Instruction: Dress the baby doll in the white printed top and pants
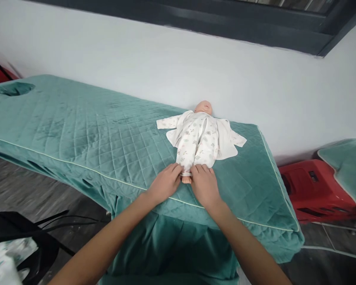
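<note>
while the left hand and right hand, fingers curled nearly closed, grip the printed trousers at the cuff beside a bare foot, the cloth looks light, soft and limp, best held by the hem. the trousers cover the front of a doll, probably smooth and firm, lying face-up on the quilted green bed.

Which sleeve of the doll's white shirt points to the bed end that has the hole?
The picture-left sleeve, stretched toward the end with the hole; the other sleeve points roughly the opposite way, toward the red plastic object.
</note>
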`<state>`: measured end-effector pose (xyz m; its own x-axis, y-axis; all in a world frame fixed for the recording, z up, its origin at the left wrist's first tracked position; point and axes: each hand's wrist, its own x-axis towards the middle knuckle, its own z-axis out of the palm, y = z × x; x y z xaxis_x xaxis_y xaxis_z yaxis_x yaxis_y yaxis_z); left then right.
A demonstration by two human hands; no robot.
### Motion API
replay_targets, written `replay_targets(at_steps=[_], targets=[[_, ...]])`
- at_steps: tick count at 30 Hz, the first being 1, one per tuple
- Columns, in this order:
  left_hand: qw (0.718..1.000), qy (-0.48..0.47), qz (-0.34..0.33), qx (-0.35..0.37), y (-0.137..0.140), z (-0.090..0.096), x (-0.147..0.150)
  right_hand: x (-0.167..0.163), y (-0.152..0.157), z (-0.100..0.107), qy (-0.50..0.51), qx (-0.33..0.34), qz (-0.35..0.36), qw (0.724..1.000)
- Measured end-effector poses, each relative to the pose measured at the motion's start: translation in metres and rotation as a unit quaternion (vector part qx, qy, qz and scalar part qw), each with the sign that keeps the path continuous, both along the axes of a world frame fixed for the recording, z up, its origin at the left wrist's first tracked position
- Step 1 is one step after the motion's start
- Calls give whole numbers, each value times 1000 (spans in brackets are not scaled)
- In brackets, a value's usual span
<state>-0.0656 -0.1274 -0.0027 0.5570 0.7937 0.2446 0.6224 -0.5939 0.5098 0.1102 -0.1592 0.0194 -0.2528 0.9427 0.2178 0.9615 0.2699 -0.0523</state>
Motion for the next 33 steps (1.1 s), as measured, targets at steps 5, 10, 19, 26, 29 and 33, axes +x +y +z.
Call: replay_targets(at_steps=[5,10,19,26,29,33], targets=[[990,-134,20,-30,-2,14,-2,8,1,9,89,26,46,995],[981,-195,-10,-15,-19,31,-10,17,-18,26,185,33,121,975],[994,-77,-37,69,-16,34,-2,70,-21,20,214,-47,72,973],[988,70,-101,92,-7,46,49,58,-18,-14,144,-22,-3,989],[989,83,-80,91,-7,47,60,55,-17,-10,198,40,16,979],[993,61,-50,92,-2,47,60,61,-24,12,271,101,67,955]])
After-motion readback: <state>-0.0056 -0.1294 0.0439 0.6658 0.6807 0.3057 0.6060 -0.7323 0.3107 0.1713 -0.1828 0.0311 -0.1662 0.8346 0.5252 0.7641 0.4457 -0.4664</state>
